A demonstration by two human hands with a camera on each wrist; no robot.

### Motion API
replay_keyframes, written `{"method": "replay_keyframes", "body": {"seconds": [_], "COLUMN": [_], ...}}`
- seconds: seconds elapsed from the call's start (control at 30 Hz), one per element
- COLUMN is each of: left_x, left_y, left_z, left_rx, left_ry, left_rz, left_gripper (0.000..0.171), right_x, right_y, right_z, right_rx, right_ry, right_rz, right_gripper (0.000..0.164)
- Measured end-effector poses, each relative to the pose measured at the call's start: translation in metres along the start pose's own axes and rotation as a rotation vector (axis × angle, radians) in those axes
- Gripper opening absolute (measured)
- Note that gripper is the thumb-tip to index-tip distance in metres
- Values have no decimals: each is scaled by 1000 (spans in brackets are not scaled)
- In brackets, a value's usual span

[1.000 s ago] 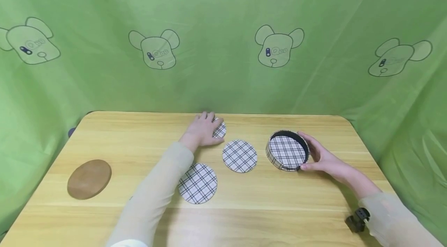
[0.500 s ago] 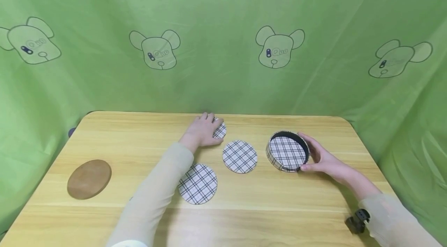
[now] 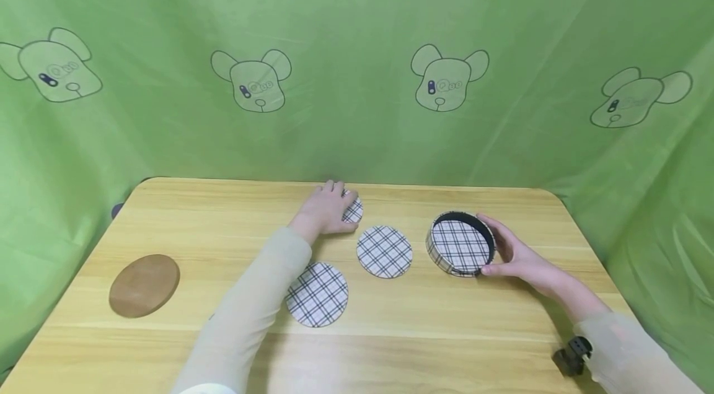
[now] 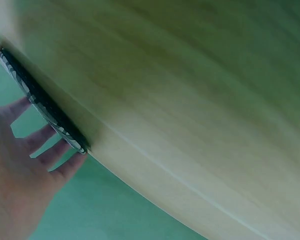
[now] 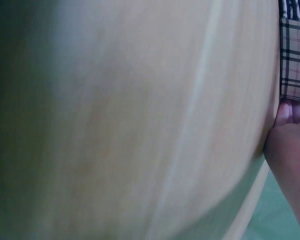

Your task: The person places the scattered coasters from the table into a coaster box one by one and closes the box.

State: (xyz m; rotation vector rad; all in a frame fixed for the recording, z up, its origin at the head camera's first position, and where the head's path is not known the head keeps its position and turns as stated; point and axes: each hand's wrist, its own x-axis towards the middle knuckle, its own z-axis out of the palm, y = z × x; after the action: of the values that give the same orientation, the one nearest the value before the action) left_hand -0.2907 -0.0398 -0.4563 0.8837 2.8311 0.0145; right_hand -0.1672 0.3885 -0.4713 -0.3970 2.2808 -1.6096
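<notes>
Near the back edge of the table, my left hand (image 3: 323, 209) spans a round plaid coaster (image 3: 352, 209), thumb and fingers at its rim. The left wrist view shows this coaster (image 4: 42, 105) edge-on, dark underneath, with several fingers (image 4: 42, 137) along its side. Off to the right, my right hand (image 3: 520, 259) grips a round, low-walled plaid box (image 3: 438, 256) by its side, thumb near the front and fingers behind. Its inner wall is black, and plaid shows on its floor. In the right wrist view, fingertips meet the bottom of the box wall (image 5: 296, 60).
Two more plaid coasters lie flat on the wooden table (image 3: 435, 344): a middle one (image 3: 385, 251) and a nearer one (image 3: 318, 296), partly covered by my left sleeve. A brown disc (image 3: 144, 285) rests at the left. Behind hangs a green curtain (image 3: 346, 121).
</notes>
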Motion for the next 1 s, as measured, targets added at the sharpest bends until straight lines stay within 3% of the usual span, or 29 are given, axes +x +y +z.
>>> {"method": "replay_keyframes", "body": {"seconds": [0.4,1.0], "left_x": [3,5], "left_y": [4,39], "left_z": [-1,-11], "left_rx": [71,144], "left_ry": [55,120], "left_rz": [76,223], "left_gripper": [85,84], "right_x": [0,0], "right_y": [1,1], "right_z": [0,-1], "right_rx": [4,-8], "right_ry": [0,-1], "right_rz": [2,3], "right_gripper": [113,113]}}
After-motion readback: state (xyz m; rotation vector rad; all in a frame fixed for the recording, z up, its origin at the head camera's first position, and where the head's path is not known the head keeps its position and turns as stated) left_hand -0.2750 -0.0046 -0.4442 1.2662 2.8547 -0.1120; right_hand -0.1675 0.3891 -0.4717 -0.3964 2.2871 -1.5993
